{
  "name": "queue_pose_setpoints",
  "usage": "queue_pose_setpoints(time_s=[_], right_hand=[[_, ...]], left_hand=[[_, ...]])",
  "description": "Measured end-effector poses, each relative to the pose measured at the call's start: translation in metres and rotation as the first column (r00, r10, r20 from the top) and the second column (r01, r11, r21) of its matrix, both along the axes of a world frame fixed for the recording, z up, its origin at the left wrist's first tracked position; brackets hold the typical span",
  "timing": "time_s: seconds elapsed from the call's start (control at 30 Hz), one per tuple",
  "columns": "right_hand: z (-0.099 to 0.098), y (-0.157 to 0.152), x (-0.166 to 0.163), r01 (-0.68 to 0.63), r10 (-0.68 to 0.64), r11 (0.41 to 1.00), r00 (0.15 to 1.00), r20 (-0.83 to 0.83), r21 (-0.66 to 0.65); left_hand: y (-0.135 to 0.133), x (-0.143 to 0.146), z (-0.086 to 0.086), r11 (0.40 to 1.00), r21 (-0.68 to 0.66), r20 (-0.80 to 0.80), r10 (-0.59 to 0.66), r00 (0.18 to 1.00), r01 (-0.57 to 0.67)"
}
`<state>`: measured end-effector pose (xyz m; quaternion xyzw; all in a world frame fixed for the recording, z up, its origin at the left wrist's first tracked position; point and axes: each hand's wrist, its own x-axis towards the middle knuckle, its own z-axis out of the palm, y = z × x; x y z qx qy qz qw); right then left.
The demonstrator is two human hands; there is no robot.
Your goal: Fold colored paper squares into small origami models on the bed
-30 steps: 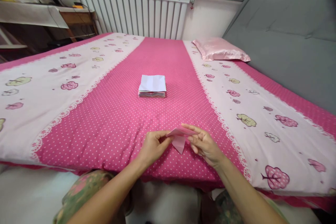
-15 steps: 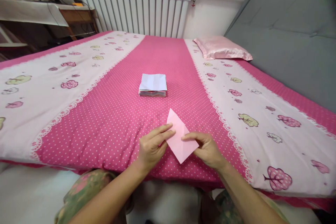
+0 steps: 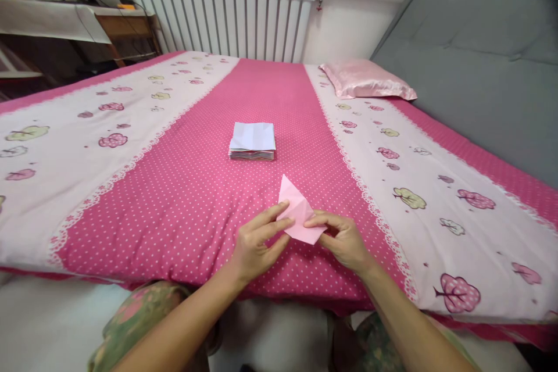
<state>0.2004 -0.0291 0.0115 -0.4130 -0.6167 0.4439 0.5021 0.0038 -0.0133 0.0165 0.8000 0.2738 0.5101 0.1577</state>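
Over the bedspread [image 3: 174,215], a pink sheet [image 3: 299,212] loses its flat diamond shape

Near the bedspread's front edge, the person holds the pink sheet up between both hands, nearer than the stack of papers [image 3: 251,137]. Half a second ago it showed as a flat diamond with one corner pointing down toward the lap. Now that lower corner is out of sight, the near edge runs blunt, and a bent ridge lifts across the middle. The far corner remains a sharp point.

The left hand [image 3: 251,242] pinches the left side, two fingertips resting on the upper face and the thumb at the edge below. The right hand [image 3: 346,242] pinches the right corner, its forefinger laid on the face beside the ridge and its thumb beneath.

The change suggests that folding is under way and that the bend is not yet pressed flat. Whether the lower corner is tucked under or only tipped away cannot be told from this angle.

The stack of papers lies where it did, well apart from both hands, its pale top piece faintly creased. Farther back, a satiny pillow [image 3: 368,80] rests beside the grey headboard [image 3: 475,40].
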Motion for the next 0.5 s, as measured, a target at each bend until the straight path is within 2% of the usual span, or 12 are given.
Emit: queue_pose_setpoints(time_s=[0.13,0.3,0.5], right_hand=[[0.003,-0.002,-0.003,0.013,-0.013,1.0,1.0,-0.008,-0.025],[0.006,-0.006,-0.011,0.049,-0.05,0.996,0.999,-0.003,-0.08],[-0.002,-0.01,-0.023,0.116,-0.165,0.962,0.968,-0.189,-0.247]], left_hand=[[-0.001,0.002,0.001,1.0,-0.011,0.041,0.015,0.999,-0.014],[-0.005,0.005,0.0,0.996,-0.091,0.103,0.035,0.994,-0.025],[-0.007,0.007,0.004,0.976,-0.209,0.132,0.096,0.987,-0.067]])
